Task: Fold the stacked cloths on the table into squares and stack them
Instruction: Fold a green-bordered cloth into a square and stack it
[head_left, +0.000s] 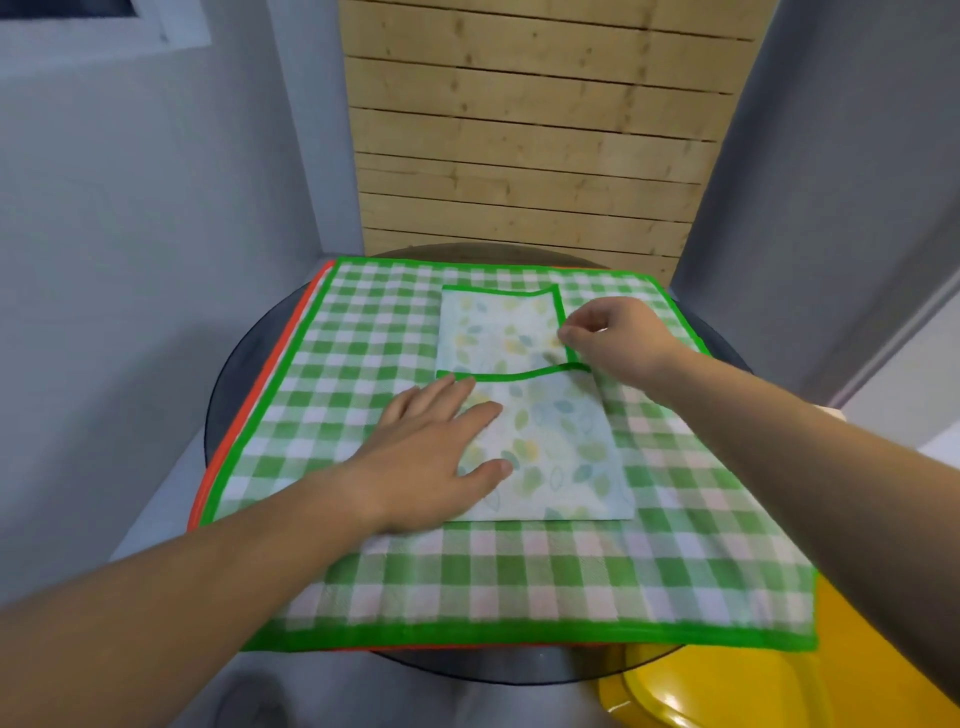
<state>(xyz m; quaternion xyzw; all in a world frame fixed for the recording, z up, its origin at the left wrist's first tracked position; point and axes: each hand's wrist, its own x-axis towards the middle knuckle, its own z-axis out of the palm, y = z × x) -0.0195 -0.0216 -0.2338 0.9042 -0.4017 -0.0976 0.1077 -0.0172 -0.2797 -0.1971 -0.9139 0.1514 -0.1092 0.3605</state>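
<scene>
A large green-and-white checked cloth (519, 571) with a green border lies spread over a round dark glass table (228, 374). An orange-edged cloth (260, 384) peeks out beneath it on the left. On top sits a partly folded leaf-print cloth (550, 441) with a green hem. My left hand (436, 447) presses flat on its near left part with straight fingers. My right hand (613, 338) pinches the green hem at the right side of its far part.
A yellow chair or stool (727, 691) stands at the lower right under the table edge. Grey walls close in left and right, with a wooden slatted panel (530, 130) behind the table.
</scene>
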